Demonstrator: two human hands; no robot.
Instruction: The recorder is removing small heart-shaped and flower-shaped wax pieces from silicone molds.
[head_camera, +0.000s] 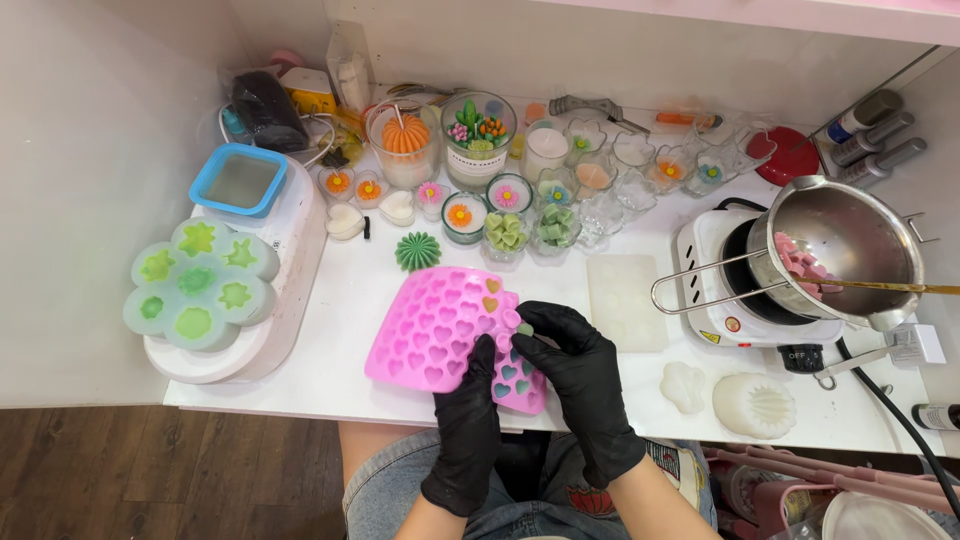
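I look at a white worktable (640, 400) set against a pale wall, with brown wood floor at 7 o'clock; the room looks like a small craft corner.

The biggest risk, I judge, is the steel pot (850, 235) at 3 o'clock. It sits on a small white hotplate (715, 300) with pink pieces inside, and its long wire handle (700, 285) points toward the middle of the table. An elbow can catch it and spill hot wax.

At 9 o'clock a pale green flower mould (200, 285) rests on a white oval stand (290, 260), which seems to reach over the table edge; a push can tip it.

At 12 o'clock many small glass candle cups (505, 230) stand very close together, so one knock can bring down several.

The pink heart mould (440, 325) is at the centre, near the front edge, lifted a little and bent. My left hand (470, 420) grasps its lower edge, fingers closed on it. My right hand (575, 365) pinches the right corner, where some cavities hold green hearts. If the bending is too strong, I think a small heart can crack or jump to the floor, because the gloves give less feeling.
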